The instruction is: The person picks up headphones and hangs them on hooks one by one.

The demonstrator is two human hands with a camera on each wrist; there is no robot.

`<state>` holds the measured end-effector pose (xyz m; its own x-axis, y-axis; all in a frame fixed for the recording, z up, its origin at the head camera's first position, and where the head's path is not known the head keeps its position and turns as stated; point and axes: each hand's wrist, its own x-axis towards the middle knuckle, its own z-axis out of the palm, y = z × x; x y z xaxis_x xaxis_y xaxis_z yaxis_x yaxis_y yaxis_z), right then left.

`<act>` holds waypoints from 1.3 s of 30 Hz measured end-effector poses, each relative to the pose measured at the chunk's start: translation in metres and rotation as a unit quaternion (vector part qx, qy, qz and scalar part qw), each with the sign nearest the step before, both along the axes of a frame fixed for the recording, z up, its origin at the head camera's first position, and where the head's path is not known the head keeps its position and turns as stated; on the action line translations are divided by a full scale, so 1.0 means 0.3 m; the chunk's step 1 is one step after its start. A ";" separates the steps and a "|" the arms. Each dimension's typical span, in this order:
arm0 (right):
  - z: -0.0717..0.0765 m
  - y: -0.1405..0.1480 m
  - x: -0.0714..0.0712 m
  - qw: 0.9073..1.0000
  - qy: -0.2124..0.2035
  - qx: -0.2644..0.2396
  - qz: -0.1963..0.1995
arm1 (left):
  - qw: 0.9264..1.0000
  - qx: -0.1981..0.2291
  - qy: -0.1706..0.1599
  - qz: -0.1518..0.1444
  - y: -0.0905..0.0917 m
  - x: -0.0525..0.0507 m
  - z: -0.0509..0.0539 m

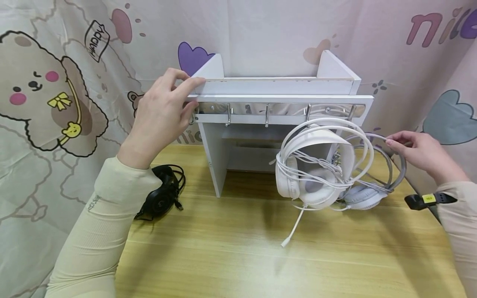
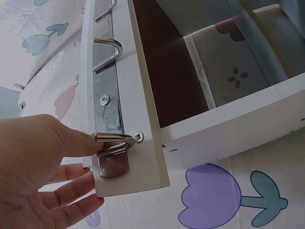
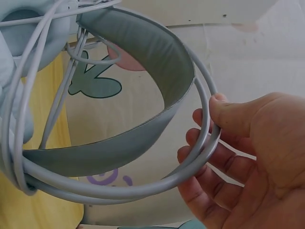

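Observation:
A white shelf (image 1: 212,161) carries a metal hook rail (image 1: 255,109) along its front board. At the board's left end, my left hand (image 1: 160,109) grips it, thumb beside the last hook (image 2: 114,138) in the left wrist view. From the right-hand hooks hangs a white headset (image 1: 320,198) with a microphone boom and bundled cable. Just right of it is a second pair of headphones (image 1: 363,198) with a grey headband (image 3: 190,164). My right hand (image 1: 425,153) pinches that headband between thumb and fingers. The white headset partly hides these headphones.
Black headphones (image 1: 160,194) with a coiled cable lie on the wooden table (image 1: 261,256) left of the shelf, partly behind my left sleeve. A printed curtain (image 1: 268,37) stands behind the shelf and on both sides.

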<state>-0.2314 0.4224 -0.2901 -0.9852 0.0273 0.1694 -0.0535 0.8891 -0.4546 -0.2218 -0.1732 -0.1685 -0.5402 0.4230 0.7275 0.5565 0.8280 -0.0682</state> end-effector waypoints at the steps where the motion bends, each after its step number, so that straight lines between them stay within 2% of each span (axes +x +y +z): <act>1: 0.002 -0.005 0.003 1.000 0.005 0.003 -0.001 | 1.000 0.000 0.000 0.000 0.000 0.000 0.000; 23: 0.022 -0.034 0.050 0.994 0.103 0.046 -0.006 | 1.000 0.001 -0.004 0.001 0.001 0.000 -0.001; 39: 0.039 0.018 0.098 0.987 0.157 0.028 0.015 | 1.000 0.003 -0.003 0.005 0.003 -0.002 -0.002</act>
